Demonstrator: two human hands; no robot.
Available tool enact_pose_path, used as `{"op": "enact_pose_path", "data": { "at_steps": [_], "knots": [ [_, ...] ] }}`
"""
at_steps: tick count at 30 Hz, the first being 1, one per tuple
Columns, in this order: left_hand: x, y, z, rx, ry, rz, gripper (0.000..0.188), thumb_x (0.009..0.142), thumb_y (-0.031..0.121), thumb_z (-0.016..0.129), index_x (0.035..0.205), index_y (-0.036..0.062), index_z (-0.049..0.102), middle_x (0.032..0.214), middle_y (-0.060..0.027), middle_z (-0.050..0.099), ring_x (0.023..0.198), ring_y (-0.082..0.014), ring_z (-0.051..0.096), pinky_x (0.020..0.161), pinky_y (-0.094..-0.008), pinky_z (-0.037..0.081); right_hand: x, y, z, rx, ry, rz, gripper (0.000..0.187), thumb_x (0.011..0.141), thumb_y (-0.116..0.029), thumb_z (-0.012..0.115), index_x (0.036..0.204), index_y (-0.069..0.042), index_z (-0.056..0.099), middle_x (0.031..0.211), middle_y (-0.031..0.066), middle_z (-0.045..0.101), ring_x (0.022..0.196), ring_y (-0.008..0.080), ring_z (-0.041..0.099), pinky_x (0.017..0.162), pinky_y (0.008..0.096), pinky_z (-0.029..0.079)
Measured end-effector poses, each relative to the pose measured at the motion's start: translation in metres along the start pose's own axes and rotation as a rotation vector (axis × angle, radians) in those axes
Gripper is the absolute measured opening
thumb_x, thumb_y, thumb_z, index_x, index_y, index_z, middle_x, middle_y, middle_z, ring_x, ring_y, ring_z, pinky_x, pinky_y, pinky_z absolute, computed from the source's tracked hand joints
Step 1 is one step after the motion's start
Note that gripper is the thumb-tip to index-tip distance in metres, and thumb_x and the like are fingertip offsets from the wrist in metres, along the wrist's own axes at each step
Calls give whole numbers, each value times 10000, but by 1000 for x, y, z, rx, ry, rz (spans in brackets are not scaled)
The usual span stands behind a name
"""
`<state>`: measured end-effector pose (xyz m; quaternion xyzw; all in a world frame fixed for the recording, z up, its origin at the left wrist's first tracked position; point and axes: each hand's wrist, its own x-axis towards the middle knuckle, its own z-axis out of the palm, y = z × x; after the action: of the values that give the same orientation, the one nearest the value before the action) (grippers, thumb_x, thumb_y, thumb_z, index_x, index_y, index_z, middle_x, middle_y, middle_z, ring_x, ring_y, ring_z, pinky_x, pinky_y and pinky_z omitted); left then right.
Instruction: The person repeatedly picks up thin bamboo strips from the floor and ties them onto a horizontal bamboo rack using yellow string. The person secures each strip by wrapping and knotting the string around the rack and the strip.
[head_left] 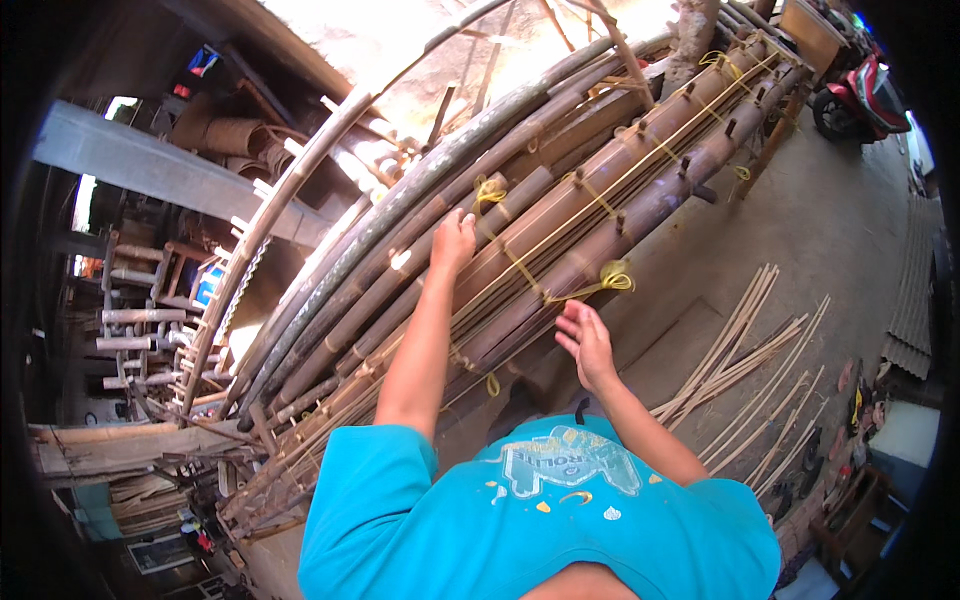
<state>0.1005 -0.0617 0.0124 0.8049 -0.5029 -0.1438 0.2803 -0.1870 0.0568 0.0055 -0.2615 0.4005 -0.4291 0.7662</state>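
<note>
A long frame of brown bamboo poles (580, 270) runs diagonally before me, with thin strips laid lengthwise between the poles. Yellow cord (520, 265) crosses it and is tied around the poles. My left hand (453, 241) is over the far side, fingers closed beside a yellow cord bundle (489, 190); what they hold, if anything, is hidden. On the near side, my right hand (588, 345) has its fingers apart, just below another bundle of yellow cord (617, 276). Short dark pegs (684, 166) stick up from the nearest pole.
Loose bamboo strips (735, 345) lie on the floor at right. A red motorbike (872, 95) stands at the far right. Beyond the frame is a curved bamboo piece with short rungs (262, 225). Bamboo racks (140, 315) stand at left, and corrugated sheets (912, 290) at the right edge.
</note>
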Motion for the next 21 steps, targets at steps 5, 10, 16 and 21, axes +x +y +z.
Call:
{"op": "enact_pose_path", "data": {
  "at_steps": [5,10,16,21],
  "knots": [
    [-113,-40,-97,191,-78,-24,344,969,255,490,1149,9,651,1024,-274,670,1020,-419,637,890,-484,496,-58,67,47,-186,-512,780,323,1028,-333,480,1189,-82,603,1075,69,643,965,169,632,817,327,530],
    [-188,-64,-90,175,-252,79,286,898,218,624,1143,75,596,1080,-236,668,991,-399,651,838,-480,505,-40,85,128,400,52,185,261,1006,-301,481,1018,-99,647,869,24,627,806,155,589,733,305,483],
    [-190,-84,-73,109,-31,-42,179,929,237,618,1033,93,638,904,-171,639,815,-297,604,741,-399,487,-89,5,284,-985,-763,-638,450,1019,-418,396,863,-80,648,835,85,651,840,279,625,783,424,466],
    [-178,-100,-80,54,-232,33,371,989,336,479,1208,72,619,1154,-256,629,1102,-408,601,929,-495,458,35,21,282,-1835,-646,-361,749,966,-669,253,1225,-108,676,1258,193,632,1242,366,534,1020,542,338]
  ]
}}
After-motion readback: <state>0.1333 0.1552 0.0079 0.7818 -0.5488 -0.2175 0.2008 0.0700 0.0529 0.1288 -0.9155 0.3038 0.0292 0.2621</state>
